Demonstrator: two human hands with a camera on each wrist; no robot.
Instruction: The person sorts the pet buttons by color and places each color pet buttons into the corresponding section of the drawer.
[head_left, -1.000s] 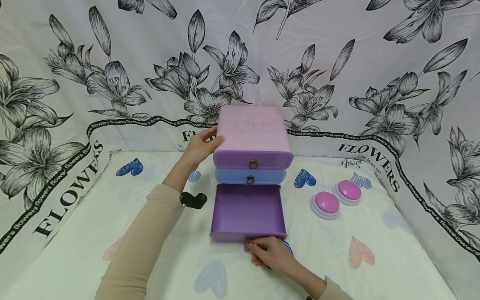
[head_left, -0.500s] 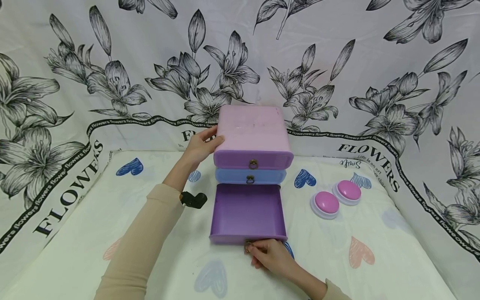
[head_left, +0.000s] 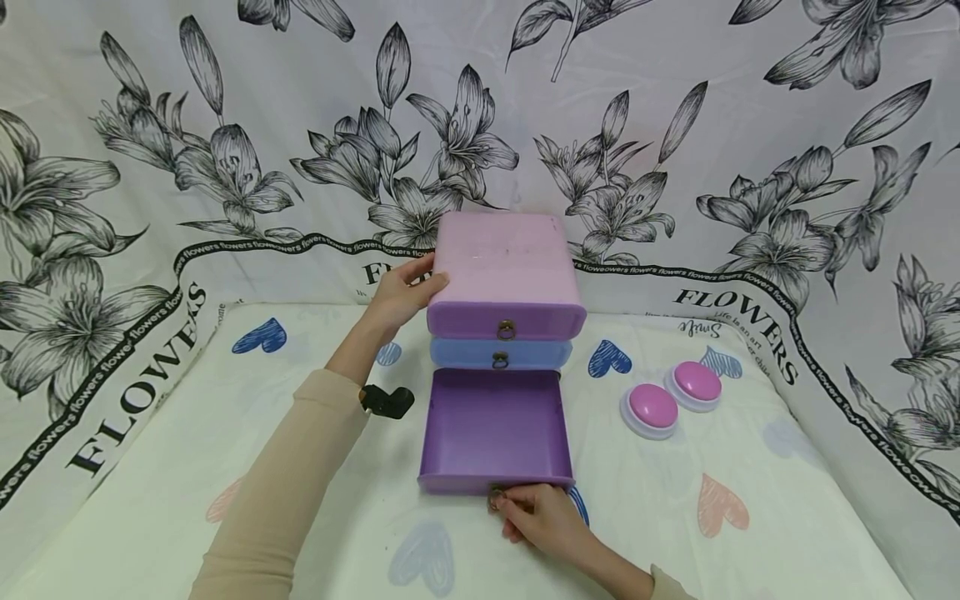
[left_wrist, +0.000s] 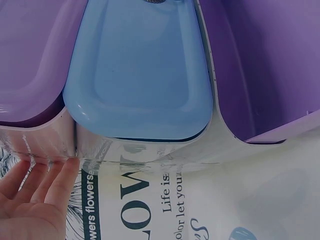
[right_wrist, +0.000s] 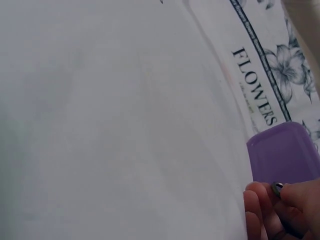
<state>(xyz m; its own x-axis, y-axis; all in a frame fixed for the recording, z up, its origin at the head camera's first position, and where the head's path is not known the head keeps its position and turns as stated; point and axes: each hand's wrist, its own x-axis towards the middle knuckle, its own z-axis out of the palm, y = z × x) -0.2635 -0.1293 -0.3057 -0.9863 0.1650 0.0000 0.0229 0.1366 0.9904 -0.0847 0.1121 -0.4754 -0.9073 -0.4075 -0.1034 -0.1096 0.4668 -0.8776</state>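
A small three-tier drawer unit [head_left: 510, 254] with a pink top stands in the middle of the bed-like white cloth. Its lowest purple drawer [head_left: 495, 425] is pulled far out, and nothing lies in it. Above, the blue drawer [left_wrist: 142, 65] and the top purple drawer [head_left: 465, 320] are closed. My right hand [head_left: 547, 521] pinches the ring pull [right_wrist: 277, 188] on the front of the lowest drawer between thumb and finger. My left hand [head_left: 401, 293] rests against the unit's upper left side; in the left wrist view its fingers [left_wrist: 42, 182] lie straight on that side.
Two pink push-button domes on white bases, the nearer button [head_left: 652, 408] and the farther button [head_left: 697, 383], sit to the right of the unit. A flower-printed curtain [head_left: 337, 100] hangs behind. A black wrist device [head_left: 387, 402] is on the left wrist.
The lowest drawer has come slightly farther out toward me, with my right hand moving along on its ring. My left hand stays against the unit.
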